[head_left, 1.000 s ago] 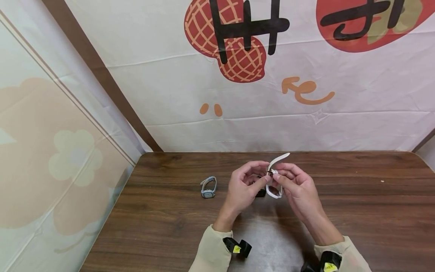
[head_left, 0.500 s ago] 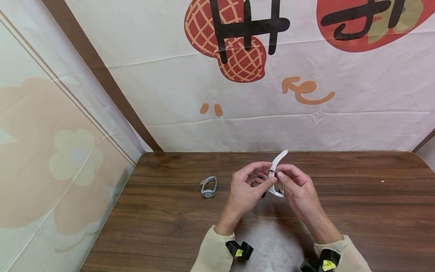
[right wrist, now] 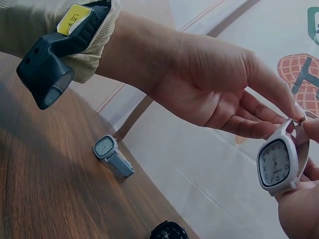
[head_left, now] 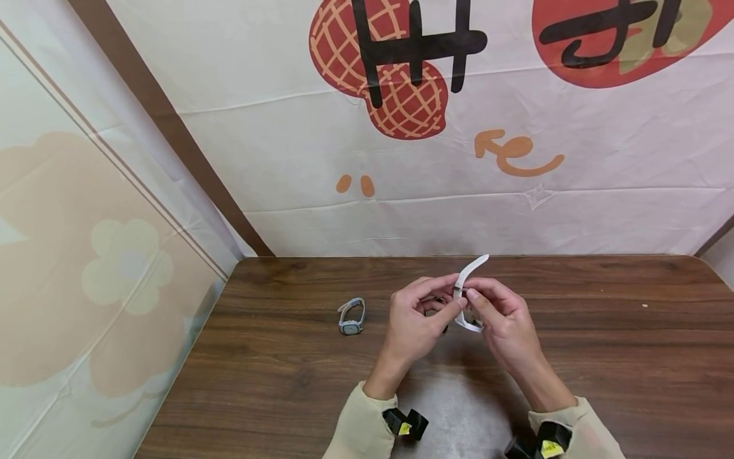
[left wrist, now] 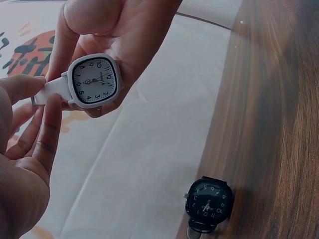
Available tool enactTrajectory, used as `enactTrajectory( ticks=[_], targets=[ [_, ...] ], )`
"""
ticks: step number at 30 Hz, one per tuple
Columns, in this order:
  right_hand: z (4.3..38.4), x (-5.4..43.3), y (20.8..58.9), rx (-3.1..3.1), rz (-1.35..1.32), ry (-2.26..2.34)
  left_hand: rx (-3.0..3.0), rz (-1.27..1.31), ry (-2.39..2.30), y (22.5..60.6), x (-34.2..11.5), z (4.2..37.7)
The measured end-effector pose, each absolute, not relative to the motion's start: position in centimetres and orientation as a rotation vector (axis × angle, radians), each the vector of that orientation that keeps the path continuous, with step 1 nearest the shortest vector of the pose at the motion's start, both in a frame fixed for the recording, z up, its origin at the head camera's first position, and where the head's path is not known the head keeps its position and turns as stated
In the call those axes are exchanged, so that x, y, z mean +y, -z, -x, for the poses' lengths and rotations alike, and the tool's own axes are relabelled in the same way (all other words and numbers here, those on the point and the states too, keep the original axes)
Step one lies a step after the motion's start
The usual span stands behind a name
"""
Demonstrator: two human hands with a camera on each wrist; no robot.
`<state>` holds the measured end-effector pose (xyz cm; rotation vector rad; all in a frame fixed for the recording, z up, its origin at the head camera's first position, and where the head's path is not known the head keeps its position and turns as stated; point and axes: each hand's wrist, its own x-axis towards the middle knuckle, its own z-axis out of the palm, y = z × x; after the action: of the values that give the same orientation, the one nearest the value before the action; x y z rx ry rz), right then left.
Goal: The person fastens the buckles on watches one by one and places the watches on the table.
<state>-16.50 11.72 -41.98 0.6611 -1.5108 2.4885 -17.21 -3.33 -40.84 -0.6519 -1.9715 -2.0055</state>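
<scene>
A white wristwatch (left wrist: 94, 81) with a squarish dial is held up over the table between both hands. My left hand (head_left: 415, 319) pinches its strap (left wrist: 59, 89) near the metal buckle (head_left: 458, 289). Across from it, my right hand (head_left: 506, 319) grips the other side of the strap at the buckle, thumb and fingertips close to the left ones. The strap is looped through, and its free end (head_left: 476, 264) sticks up past the fingers. In the head view the dial faces away from the camera, at the bottom of the loop.
A light blue wristwatch (head_left: 351, 325) rests on the wooden table (head_left: 275, 370) to the left of the hands. A black wristwatch (left wrist: 208, 203) lies behind the left hand, mostly hidden in the head view. A printed cloth wall (head_left: 275, 146) rises at the table's back edge.
The white watch has turned in the fingers, so its strap now shows flat and its dial has swung away from the head camera. Both hands stay almost in place.
</scene>
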Motion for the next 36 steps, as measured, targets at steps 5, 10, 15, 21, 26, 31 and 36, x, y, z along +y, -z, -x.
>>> enactTrajectory(
  ticks=[5,10,15,21,26,31,36],
  targets=[
    [16.44,11.65,41.92,-1.538,-0.632,-2.449,-1.977,0.662,1.978,40.84,-3.37,17.21],
    [16.45,11.61,42.0,-1.564,-0.61,-2.445,-1.972,0.678,1.943,40.86,-3.38,17.24],
    [16.42,11.55,42.1,-1.577,-0.579,-2.44,-1.976,0.69,1.919,40.85,-3.32,17.26],
    [16.33,11.44,42.18,-1.622,-0.534,-2.386,-1.984,0.693,1.917,40.82,-3.31,17.18],
    [16.34,11.45,42.2,-1.618,-0.533,-2.371,-2.003,0.684,1.934,40.76,-3.3,17.14],
    [16.4,11.39,42.19,-1.576,-0.507,-2.426,-2.02,0.671,1.946,40.63,-3.27,17.06],
    [16.56,11.33,42.11,-1.443,-0.466,-2.532,-2.034,0.668,1.954,40.63,-3.18,16.96]
  ],
)
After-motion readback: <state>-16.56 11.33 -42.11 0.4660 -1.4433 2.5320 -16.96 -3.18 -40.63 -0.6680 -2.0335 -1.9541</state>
